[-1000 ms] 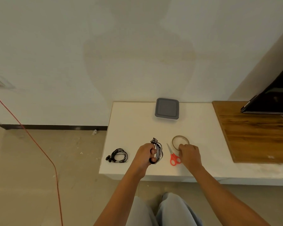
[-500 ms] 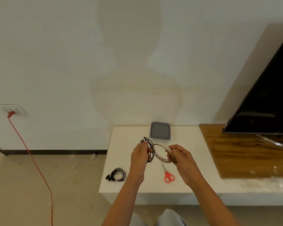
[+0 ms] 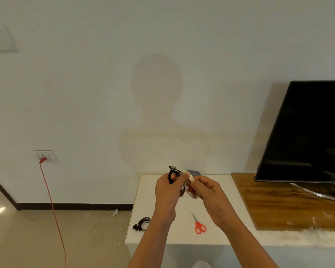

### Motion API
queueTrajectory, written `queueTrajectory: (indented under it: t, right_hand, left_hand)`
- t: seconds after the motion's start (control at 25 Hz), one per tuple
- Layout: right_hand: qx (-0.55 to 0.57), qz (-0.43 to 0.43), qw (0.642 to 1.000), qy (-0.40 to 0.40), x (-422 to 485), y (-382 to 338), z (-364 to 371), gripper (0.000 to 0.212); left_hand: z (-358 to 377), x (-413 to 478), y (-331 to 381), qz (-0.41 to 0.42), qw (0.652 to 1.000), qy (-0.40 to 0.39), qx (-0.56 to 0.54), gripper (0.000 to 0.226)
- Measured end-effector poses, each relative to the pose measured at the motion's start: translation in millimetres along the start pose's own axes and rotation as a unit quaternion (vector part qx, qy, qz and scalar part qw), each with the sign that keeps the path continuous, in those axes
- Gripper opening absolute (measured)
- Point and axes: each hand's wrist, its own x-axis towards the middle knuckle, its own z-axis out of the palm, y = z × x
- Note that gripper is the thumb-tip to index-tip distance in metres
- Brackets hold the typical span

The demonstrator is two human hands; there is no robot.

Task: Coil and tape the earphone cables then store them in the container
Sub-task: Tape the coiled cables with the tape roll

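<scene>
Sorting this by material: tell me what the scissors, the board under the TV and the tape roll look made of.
Scissors: grey blades, metal by the look; glossy red handles, likely plastic. Board: brown with grain streaks, wood or wood-look laminate, cannot tell which. Tape roll, held in the right hand: thin pale ring, probably plastic film.

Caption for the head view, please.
Left hand grips a coiled earphone cable, right hand holds the tape roll, above a white table with red scissors.
</scene>
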Motion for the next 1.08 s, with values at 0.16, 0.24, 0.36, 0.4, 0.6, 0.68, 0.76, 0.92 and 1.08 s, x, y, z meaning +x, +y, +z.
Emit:
queueTrajectory:
  t: [0.16, 0.24, 0.36, 0.4, 0.6, 0.68, 0.76, 0.92, 1.08]
  right_hand:
    - [0.016, -0.018, 0.999, -0.028, -17.3, -16.1, 2.9, 0.027]
    - [0.03, -0.028, 0.998, -0.037, -23.5, -22.9, 4.7, 0.03]
    - [0.046, -0.039, 0.997, -0.039, -32.5, -32.2, 6.9, 0.03]
    - [0.05, -0.041, 0.997, -0.038, -34.7, -34.6, 7.6, 0.03]
    - [0.045, -0.05, 0.998, -0.015, -42.0, -46.6, 11.3, 0.03]
    - [0.045, -0.058, 0.997, -0.018, -44.5, -49.5, 12.8, 0.032]
    - [0.049, -0.063, 0.997, -0.02, -48.0, -51.4, 12.8, 0.036]
    - [0.051, -0.061, 0.996, -0.046, -55.9, -59.9, 11.1, 0.037]
    - [0.051, -0.066, 0.996, -0.013, -62.8, -68.4, 13.0, 0.037]
  left_hand:
    - [-6.8, -15.3, 14.5, 0.024, 0.999, 0.009, -0.036, 0.023]
    - [-7.9, -21.6, 19.8, 0.034, 0.998, 0.012, -0.053, 0.023]
    - [-8.4, -28.4, 27.4, 0.047, 0.996, 0.014, -0.073, 0.026]
    - [-8.5, -29.9, 29.4, 0.051, 0.996, 0.013, -0.076, 0.027]
    - [-7.9, -40.9, 39.1, 0.068, 0.994, 0.021, -0.078, 0.026]
    - [-7.5, -44.7, 43.9, 0.074, 0.993, 0.029, -0.086, 0.031]
    - [-7.4, -48.2, 49.2, 0.08, 0.992, 0.027, -0.089, 0.033]
    - [-8.1, -55.3, 57.7, 0.081, 0.991, 0.024, -0.105, 0.029]
    - [-7.6, -60.7, 61.7, 0.087, 0.99, 0.035, -0.102, 0.037]
